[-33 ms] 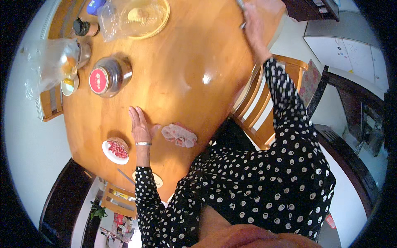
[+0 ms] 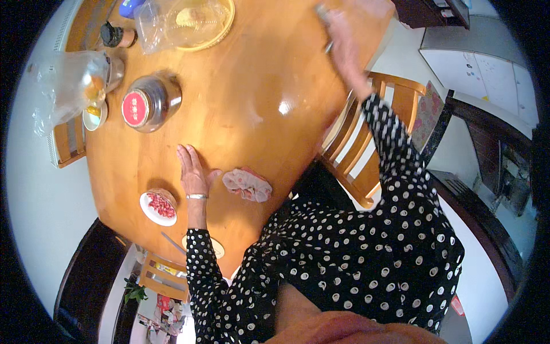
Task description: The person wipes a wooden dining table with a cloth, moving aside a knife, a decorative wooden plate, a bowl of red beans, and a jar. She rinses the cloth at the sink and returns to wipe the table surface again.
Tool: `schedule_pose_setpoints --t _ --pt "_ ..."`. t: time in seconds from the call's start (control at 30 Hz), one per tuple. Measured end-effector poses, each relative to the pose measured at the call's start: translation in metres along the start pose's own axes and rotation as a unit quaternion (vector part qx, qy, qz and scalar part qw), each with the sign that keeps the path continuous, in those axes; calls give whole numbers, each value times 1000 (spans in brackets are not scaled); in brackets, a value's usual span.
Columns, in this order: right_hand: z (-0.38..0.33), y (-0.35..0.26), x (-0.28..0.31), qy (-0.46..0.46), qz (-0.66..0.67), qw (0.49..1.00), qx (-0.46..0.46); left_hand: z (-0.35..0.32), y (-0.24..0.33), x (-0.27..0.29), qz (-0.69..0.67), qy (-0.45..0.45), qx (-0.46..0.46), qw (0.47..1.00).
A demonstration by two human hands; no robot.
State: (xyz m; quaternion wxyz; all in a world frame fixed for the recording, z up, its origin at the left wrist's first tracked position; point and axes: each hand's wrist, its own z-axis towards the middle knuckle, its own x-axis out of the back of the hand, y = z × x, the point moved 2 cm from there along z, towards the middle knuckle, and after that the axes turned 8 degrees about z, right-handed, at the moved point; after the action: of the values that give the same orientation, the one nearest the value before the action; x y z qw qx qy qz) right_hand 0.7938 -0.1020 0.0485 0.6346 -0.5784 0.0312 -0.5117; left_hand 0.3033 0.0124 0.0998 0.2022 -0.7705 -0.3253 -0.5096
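My right hand reaches to the far right of the wooden table, blurred by motion. Grey bits stick out at its fingertips and thumb, from what looks like a grey cloth held against the tabletop. Flat on the table at centre left rests my left hand, fingers stretched out and holding nothing. Close to its thumb lies a crumpled pale cloth with reddish spots. Left of that wrist a white bowl holds red pomegranate seeds.
A big glass jar with a red label stands at the left, near a dark-capped jar, a plastic bag and a small bowl. A yellow-rimmed basket sits farther back. A knife lies by my left sleeve. Wooden chairs flank the table.
My right hand has swept a little leftward over the tabletop with the grey cloth. My left hand stays in its place on the table.
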Motion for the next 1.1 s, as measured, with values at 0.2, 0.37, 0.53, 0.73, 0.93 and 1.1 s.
schedule_pose_setpoints --t 0.2,0.37,0.53,0.73,0.93,1.1 --pt "-194 -152 -21 -325 -156 906 220 0 3 1 -9 -16 18 1000" --pt "-184 -97 -22 -378 -66 905 183 1 2 3 -20 -27 29 999" --pt "-76 -61 -3 -418 -243 869 109 0 3 4 -6 -15 23 1000" --pt "64 85 45 -298 -391 867 -82 -2 4 5 16 -3 25 1000" --pt "-63 -26 13 -107 -235 965 37 0 4 5 -6 -6 31 999" --pt "-127 -107 15 -378 -223 898 -23 0 4 7 -27 -28 42 998"
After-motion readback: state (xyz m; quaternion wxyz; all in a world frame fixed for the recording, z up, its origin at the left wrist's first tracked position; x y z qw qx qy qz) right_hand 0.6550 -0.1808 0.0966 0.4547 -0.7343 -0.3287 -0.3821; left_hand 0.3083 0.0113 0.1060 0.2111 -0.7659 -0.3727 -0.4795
